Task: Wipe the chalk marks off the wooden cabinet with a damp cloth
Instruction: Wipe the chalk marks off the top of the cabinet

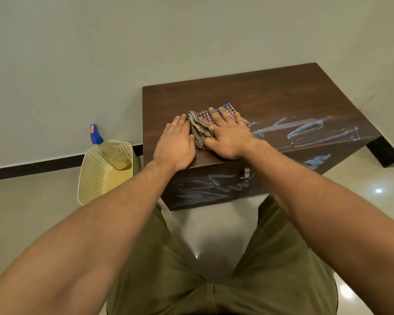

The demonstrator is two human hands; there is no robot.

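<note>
On top of the dark wooden cabinet, the right hand lies flat with fingers spread on a checked cloth, hiding most of it; the left hand rests open beside it, touching its bunched edge. Chalk marks streak the top's right side and the front, where forearms partly hide them. A spray bottle leans in a cream basket left of the cabinet.

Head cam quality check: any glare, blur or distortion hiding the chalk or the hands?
Head view: wide-angle bowing at the edges; glare spots on the floor only; chalk on the cabinet reads clearly, slightly soft; right hand on the cloth and left hand evenly lit, no harsh shadows.
</note>
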